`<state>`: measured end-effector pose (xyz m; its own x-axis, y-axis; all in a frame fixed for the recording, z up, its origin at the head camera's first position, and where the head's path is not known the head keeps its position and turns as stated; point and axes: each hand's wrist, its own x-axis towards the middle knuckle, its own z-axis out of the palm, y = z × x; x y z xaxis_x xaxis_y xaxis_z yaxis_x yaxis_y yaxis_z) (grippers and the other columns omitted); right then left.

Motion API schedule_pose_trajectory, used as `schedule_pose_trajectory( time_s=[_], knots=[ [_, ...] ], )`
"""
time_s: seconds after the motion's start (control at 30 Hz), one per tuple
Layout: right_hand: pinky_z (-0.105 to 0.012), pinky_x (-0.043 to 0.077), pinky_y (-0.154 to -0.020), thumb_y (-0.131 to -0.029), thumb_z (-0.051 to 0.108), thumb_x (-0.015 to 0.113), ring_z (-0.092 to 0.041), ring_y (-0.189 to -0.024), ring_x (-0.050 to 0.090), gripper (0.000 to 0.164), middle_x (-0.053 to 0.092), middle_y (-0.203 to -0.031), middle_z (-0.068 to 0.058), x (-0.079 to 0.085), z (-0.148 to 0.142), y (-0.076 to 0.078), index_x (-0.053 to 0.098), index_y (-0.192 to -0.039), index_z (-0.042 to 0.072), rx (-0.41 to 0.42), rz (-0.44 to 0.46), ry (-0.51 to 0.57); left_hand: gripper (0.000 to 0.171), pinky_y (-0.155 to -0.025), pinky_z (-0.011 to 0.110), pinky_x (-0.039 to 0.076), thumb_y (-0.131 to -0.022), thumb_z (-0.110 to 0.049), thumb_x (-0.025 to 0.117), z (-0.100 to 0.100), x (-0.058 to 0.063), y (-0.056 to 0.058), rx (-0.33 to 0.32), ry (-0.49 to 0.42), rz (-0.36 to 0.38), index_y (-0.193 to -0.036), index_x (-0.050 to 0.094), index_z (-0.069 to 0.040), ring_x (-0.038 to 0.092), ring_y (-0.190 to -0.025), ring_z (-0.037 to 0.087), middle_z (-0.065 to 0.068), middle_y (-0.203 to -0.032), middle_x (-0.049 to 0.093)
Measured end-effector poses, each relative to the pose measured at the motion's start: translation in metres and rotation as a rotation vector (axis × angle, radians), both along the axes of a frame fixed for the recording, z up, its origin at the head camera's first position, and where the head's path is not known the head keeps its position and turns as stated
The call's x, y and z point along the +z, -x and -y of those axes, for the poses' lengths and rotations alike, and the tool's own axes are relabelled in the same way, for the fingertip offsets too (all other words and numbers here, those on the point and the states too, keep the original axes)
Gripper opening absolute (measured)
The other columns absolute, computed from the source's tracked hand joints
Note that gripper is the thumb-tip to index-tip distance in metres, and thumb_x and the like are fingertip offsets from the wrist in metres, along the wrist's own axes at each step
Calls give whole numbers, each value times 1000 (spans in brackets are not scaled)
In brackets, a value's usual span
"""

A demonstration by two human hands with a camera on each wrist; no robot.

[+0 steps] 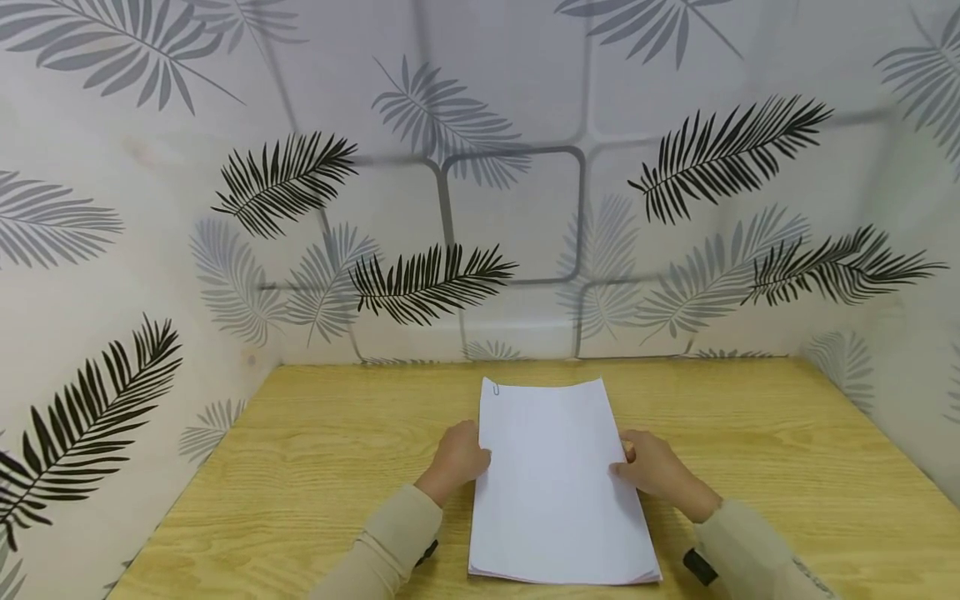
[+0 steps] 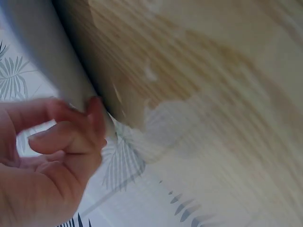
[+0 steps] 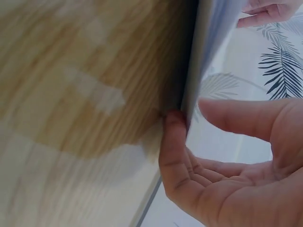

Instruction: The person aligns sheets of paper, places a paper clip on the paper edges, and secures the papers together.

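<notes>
A stack of white paper sheets lies in front of me, its long sides running away from me. On its far left corner sits a small paper clip. My left hand grips the left long edge, thumb at the top face; the left wrist view shows its curled fingers against that edge. The right hand holds the opposite edge, with its thumb on the upper side. From the right wrist view, fingertips reach under the stack's edge, and the thumb stands by the other face.
The stack is on a yellow wood-grain table. Behind and at both sides stand pale walls with leaf patterns. A black strap piece shows under the right sleeve.
</notes>
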<state>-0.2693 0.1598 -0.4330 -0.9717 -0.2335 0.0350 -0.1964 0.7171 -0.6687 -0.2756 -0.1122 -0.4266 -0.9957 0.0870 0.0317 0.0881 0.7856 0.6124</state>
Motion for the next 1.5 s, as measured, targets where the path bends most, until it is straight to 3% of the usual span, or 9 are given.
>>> schedule_pose_trajectory(
  time_s=[0.13, 0.27, 0.4, 0.47, 0.53, 0.67, 1.0, 1.3, 1.5],
  knots=[
    [-33, 49, -59, -83, 0, 70, -20, -69, 56, 56, 62, -82, -14, 4, -2, -4, 46, -130, -16, 21, 37, -21, 60, -101, 47, 41, -83, -3, 72, 0, 1, -2, -39, 29, 73, -135, 45, 11, 49, -124, 39, 26, -135, 51],
    [-28, 40, -54, -81, 5, 75, -16, -60, 44, 54, 52, -70, -7, 3, -2, -5, 53, -127, -13, 54, 48, -47, 68, -105, 48, 37, -79, -6, 78, -1, 3, -3, -82, 31, 103, -137, 45, 9, 44, -129, 39, 24, -139, 48],
    [-30, 40, -59, -77, 11, 80, -18, -66, 41, 60, 52, -75, -9, 0, 0, -4, 54, -125, -14, 79, 63, -96, 68, -105, 48, 37, -75, -10, 83, -3, 3, -4, -113, 76, 122, -133, 51, 7, 45, -128, 39, 23, -136, 51],
    [-35, 48, -70, -75, 13, 83, -25, -78, 53, 63, 61, -91, -19, 0, 1, -4, 54, -124, -16, 85, 67, -123, 69, -104, 48, 38, -73, -13, 85, -4, 1, -4, -121, 103, 137, -132, 54, 5, 45, -128, 40, 24, -136, 51],
    [-44, 49, -85, -73, 14, 84, -36, -98, 57, 67, 61, -110, -30, 0, 2, -5, 54, -123, -17, 85, 76, -144, 69, -103, 48, 39, -72, -15, 86, -5, 0, -4, -124, 121, 151, -131, 55, 3, 45, -127, 40, 25, -136, 50],
    [-54, 39, -99, -71, 19, 86, -49, -122, 45, 71, 51, -127, -35, 0, 6, -5, 54, -123, -17, 72, 101, -178, 71, -102, 49, 40, -69, -15, 88, -7, -1, -3, -116, 145, 171, -130, 57, 3, 46, -125, 41, 27, -137, 46],
    [-54, 40, -98, -70, 17, 87, -49, -122, 46, 70, 52, -126, -36, 2, 12, -5, 54, -121, -19, 73, 95, -223, 69, -104, 45, 39, -68, -18, 89, -8, -3, 3, -142, 226, 153, -126, 60, 4, 45, -126, 38, 23, -133, 52],
    [-50, 46, -93, -70, 15, 86, -43, -116, 53, 67, 55, -121, -36, 2, 16, 3, 55, -118, -21, 103, 27, -238, 71, -106, 45, 36, -72, -20, 86, -3, -3, 11, -164, 258, 152, -131, 56, 5, 41, -131, 40, 25, -136, 49],
    [-43, 50, -82, -70, 13, 87, -29, -92, 58, 57, 63, -104, -30, 3, 20, 11, 61, -109, -19, 115, -16, -278, 70, -106, 45, 36, -73, -22, 85, -4, 0, 18, -161, 297, 143, -131, 56, 3, 41, -131, 39, 23, -136, 50]
  ],
)
